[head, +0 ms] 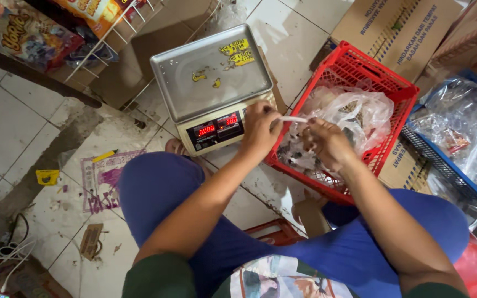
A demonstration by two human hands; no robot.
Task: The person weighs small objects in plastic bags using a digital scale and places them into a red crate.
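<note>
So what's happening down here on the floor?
A seated person stretches a thin white strip between the left hand and right hand, above a clear plastic bag lying in a red plastic basket. Beside it, a digital scale with a bare steel pan stands lit.

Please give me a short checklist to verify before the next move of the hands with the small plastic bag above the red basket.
1. Both hands on the bag: left hand and right hand pinch the small plastic bag between them: ok.
2. Bag sealed: cannot tell.
3. Scale tray free: only small yellow scraps on it: ok.
4. Scale display lit: ok.
5. Red basket within reach, directly under the hands: ok.
6. Bag contents: too small to see: cannot tell.
</note>
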